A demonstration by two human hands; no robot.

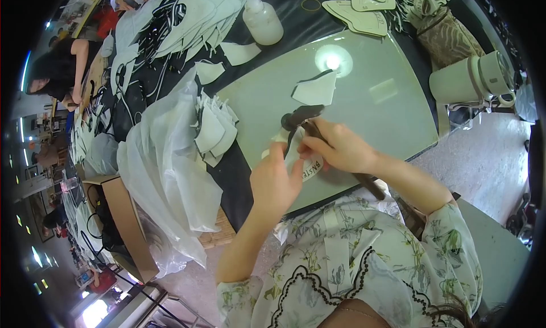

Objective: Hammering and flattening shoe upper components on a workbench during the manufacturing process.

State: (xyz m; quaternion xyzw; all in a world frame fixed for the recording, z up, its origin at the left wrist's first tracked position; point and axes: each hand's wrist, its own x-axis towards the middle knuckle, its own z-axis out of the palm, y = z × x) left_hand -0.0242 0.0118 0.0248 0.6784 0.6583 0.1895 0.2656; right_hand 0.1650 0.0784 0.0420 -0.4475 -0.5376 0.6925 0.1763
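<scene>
White panel (310, 170), one, is pinched at its edges between the left hand (276, 177) and the right hand's fingertips, right hand (344, 148) also closed around the handle of the one hammer (300, 117). Looks light, soft and bendy, probably not fragile or slippery; best held by the edge, thumb against forefinger. Beyond the hands: one loose white piece (316, 91) and one bottle (264, 25); left of left hand, one stack (216, 128), layers too overlapped to count; right of right hand, one tumbler (463, 83).

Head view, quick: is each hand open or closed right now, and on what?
Left hand: closed, pinching a white piece.
Right hand: closed, holding a hammer.
</scene>
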